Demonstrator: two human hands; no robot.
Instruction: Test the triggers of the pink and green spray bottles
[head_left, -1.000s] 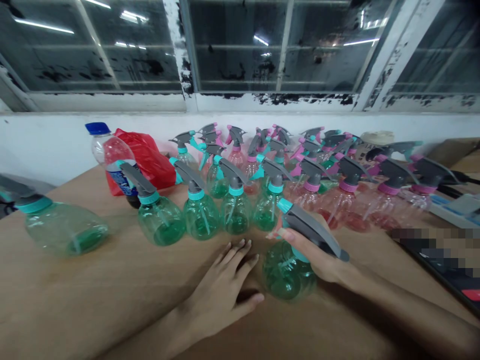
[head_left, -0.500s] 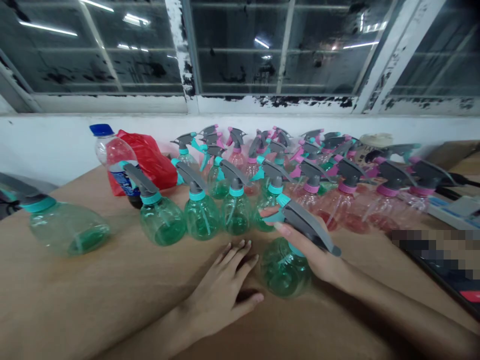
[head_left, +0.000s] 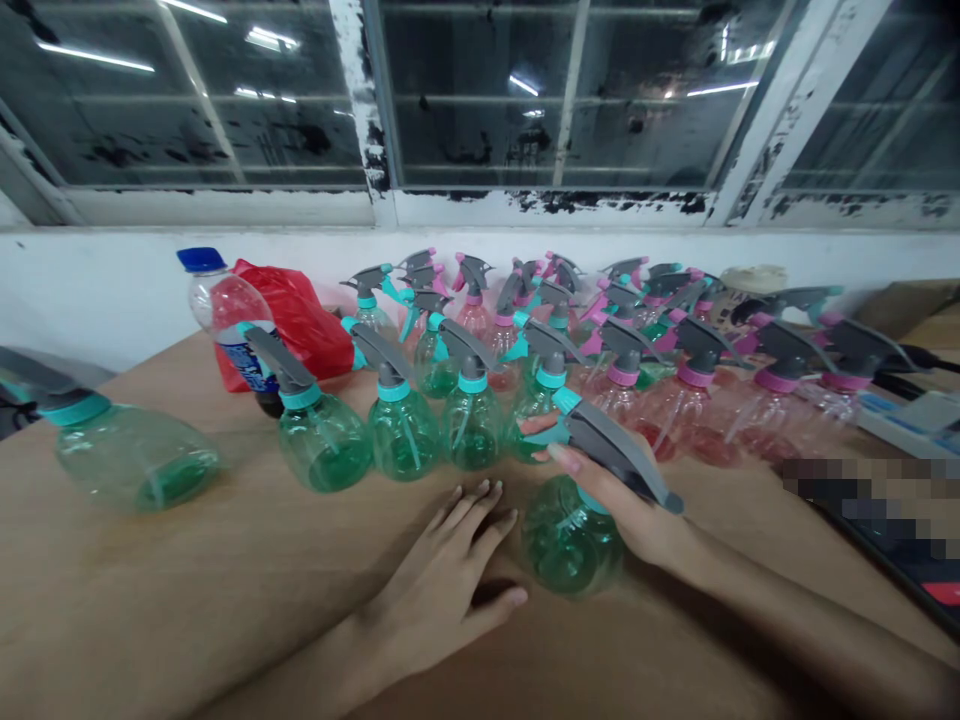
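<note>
My right hand (head_left: 637,518) is wrapped round the neck of a round, translucent green plastic spray bottle (head_left: 564,545), just beside my flat, loosely spread left hand (head_left: 442,570); likely light, slick, slightly squeezable; the neck seems the surest hold.

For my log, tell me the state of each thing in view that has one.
Held green bottle: spray head fitted.
Right hand: closed around its neck.
Left hand: palm-down on the table.
Other front green bottles: spray heads fitted.
Front pink bottles: spray heads fitted.
Back bottles: crowded together.
Clear bottle: capped.
Red bag: crumpled.
Dark pixelated item: unclear.
</note>
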